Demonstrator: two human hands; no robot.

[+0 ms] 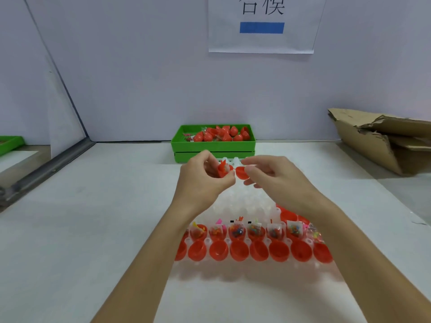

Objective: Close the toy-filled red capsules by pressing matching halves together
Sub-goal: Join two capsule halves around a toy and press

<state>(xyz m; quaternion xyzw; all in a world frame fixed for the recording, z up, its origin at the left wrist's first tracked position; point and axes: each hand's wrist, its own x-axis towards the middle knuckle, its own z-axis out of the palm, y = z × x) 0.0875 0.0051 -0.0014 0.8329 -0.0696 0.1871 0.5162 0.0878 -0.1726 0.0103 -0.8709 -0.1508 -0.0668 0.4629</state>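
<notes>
My left hand (205, 178) grips a red capsule half (223, 170) with a small toy sticking out of it. My right hand (272, 176) pinches the matching empty red half (241, 172), held just to the right of the first; the two halves are close together, with their edges nearly touching. Both hands hover above the far part of a clear plastic holder tray (233, 206). Near me, a row of toy-filled red halves (256, 230) sits in the tray, with a row of empty red halves (258, 250) in front of it.
A green bin (213, 145) with several closed red capsules stands at the back by the wall. A torn cardboard box (382, 141) lies at the right. Another green tray (10, 142) shows at the far left, beyond a metal frame rail (46, 169).
</notes>
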